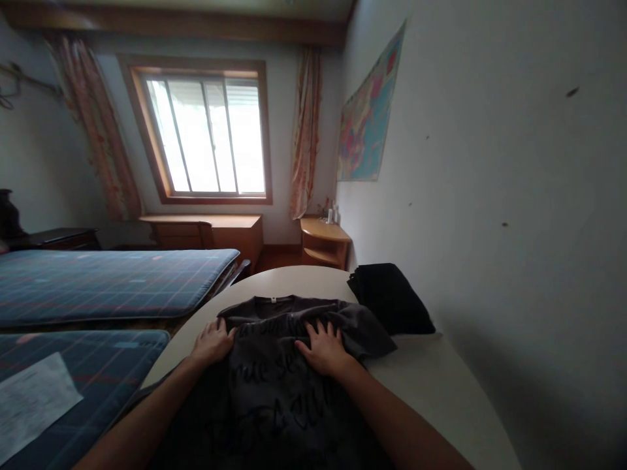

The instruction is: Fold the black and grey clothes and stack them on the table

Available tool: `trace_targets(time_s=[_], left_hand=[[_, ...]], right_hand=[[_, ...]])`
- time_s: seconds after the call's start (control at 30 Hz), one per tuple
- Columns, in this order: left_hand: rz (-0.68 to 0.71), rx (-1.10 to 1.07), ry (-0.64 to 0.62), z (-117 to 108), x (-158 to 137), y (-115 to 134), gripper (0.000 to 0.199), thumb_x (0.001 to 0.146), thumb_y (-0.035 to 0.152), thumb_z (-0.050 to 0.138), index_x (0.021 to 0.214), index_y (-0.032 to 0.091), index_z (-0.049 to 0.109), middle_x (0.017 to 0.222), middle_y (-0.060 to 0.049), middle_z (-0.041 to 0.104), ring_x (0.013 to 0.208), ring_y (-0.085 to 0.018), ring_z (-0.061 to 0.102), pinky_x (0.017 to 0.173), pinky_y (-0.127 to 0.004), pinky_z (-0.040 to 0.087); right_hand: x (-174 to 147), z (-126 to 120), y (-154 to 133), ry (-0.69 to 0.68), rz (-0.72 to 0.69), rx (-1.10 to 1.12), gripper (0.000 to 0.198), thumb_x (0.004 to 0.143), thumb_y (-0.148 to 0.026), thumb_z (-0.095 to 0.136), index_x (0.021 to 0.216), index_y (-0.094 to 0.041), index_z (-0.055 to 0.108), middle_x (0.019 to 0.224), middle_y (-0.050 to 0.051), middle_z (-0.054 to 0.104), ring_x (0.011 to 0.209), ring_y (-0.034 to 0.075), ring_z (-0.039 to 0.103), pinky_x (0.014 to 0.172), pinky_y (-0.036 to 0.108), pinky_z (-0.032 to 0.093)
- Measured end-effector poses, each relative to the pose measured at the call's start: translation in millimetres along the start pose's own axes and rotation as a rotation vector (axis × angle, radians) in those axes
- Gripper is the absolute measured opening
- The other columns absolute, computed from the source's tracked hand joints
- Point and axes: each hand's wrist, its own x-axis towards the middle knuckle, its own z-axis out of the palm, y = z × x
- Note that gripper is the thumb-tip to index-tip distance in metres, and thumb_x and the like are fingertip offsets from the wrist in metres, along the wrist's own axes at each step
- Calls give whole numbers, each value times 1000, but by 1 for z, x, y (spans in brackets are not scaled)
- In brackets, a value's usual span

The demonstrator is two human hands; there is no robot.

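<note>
A dark grey T-shirt (pixel 274 365) with black lettering lies spread on a round white table (pixel 294 277), its neckline pointing away from me. My left hand (pixel 214 341) rests on the shirt near its left shoulder, fingers loosely spread. On the right part of the chest, my right hand (pixel 323 347) lies flat with its fingers apart. The shirt's right sleeve (pixel 369 329) fans out beyond that hand. Beside it, a folded black cloth stack (pixel 392 297) sits at the table's right edge. My forearms hide some of the shirt's lower part.
Two plaid mattresses (pixel 117 281) are on the left, and a paper sheet (pixel 36 405) lies on the nearer one. A wooden desk (pixel 235 225) stands under the window, with a corner shelf (pixel 326 230) to its right. The wall (pixel 490 163) borders the table's right side.
</note>
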Motion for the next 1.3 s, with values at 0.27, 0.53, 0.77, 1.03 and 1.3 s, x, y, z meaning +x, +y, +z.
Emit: trace_targets(time_s=[0.27,0.53,0.77,1.03,1.3], left_hand=[[-183,24,78,-21,43,-23,65,96,34,29,147,-5,37,151,-27,37,140,-41,33,109,-56,30],[46,-94,447,-44,20,20,52,96,29,32,136,2,52,152,-24,34,137,-38,36,112,-51,27],[738,-333,241,-39,-103,105,19,95,32,44,105,19,55,115,-10,59,104,-24,55,94,-40,43],[1221,-215,-59,-45,-193,86,32,76,38,71,94,22,50,100,-3,62,88,-21,56,79,-36,41],[1036,-278,-282,-53,-217,81,8,86,18,62,85,22,55,91,0,68,85,-18,64,73,-27,44]], right_hand=[[44,10,14,243,-191,58,68,97,-61,36,154,-24,33,162,8,22,149,33,15,119,55,2],[9,15,24,276,-165,16,69,91,-62,47,151,-30,36,164,6,17,150,34,5,116,62,0],[-49,7,27,314,-345,215,32,93,-38,53,118,-18,59,136,12,54,130,24,46,113,41,32],[-132,-19,77,94,-584,196,29,80,-30,64,106,-20,58,140,10,50,134,26,41,112,41,33],[-185,-21,84,80,-511,261,10,83,-21,59,92,-21,62,111,6,61,108,19,55,96,32,42]])
